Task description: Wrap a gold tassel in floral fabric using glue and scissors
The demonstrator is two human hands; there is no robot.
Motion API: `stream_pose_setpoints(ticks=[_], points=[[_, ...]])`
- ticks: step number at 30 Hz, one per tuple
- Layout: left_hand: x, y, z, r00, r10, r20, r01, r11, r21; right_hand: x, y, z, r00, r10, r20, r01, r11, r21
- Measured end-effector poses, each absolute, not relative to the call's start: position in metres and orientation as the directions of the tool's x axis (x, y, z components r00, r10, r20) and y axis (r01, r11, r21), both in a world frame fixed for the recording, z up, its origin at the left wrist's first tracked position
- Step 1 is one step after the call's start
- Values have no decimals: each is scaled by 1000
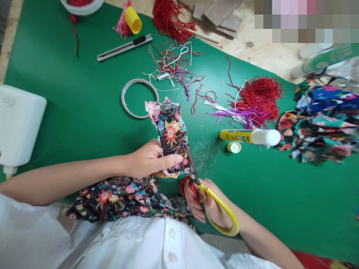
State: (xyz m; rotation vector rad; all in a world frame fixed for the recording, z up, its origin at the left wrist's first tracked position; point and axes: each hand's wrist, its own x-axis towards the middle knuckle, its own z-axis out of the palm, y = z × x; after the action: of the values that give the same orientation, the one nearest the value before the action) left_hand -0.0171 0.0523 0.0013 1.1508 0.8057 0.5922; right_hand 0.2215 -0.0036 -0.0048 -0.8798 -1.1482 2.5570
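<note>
My left hand (151,160) grips a strip of dark floral fabric (170,130), the thumb pressed on its front. Behind the lower end of the strip, a thin orange-yellow edge shows; I cannot make out what it belongs to. In my right hand (206,203) is a pair of scissors (218,213) with one yellow and one red handle. Their blades lie along the right edge of the strip and look nearly closed. A larger piece of the same floral fabric (120,198) lies bunched between my forearms, against the white shirt.
A ring (123,98), a box cutter (123,48) and loose yarn scraps (176,63) lie beyond my hands. To the right are a glue stick (246,136), its cap (233,147), red yarn (260,97) and floral fabric pieces (322,130). A white bottle (21,123) lies left.
</note>
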Motion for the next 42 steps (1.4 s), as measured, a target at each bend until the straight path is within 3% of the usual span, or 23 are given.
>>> stream_pose_setpoints(ticks=[17,21,32,42], points=[[-16,53,2,611,746,-267,-35,362,932,221,-5,-4,-788,427,-444,81,-644,-761],[-16,50,1,547,769,-330,-41,419,907,220,-5,-4,-789,431,-437,61,-653,-755],[-17,44,-10,441,803,-401,-308,556,772,224,-2,-3,-801,417,-429,115,-597,-794],[-15,44,-10,359,832,-422,-210,513,833,224,0,-2,-793,433,-429,108,-593,-798]])
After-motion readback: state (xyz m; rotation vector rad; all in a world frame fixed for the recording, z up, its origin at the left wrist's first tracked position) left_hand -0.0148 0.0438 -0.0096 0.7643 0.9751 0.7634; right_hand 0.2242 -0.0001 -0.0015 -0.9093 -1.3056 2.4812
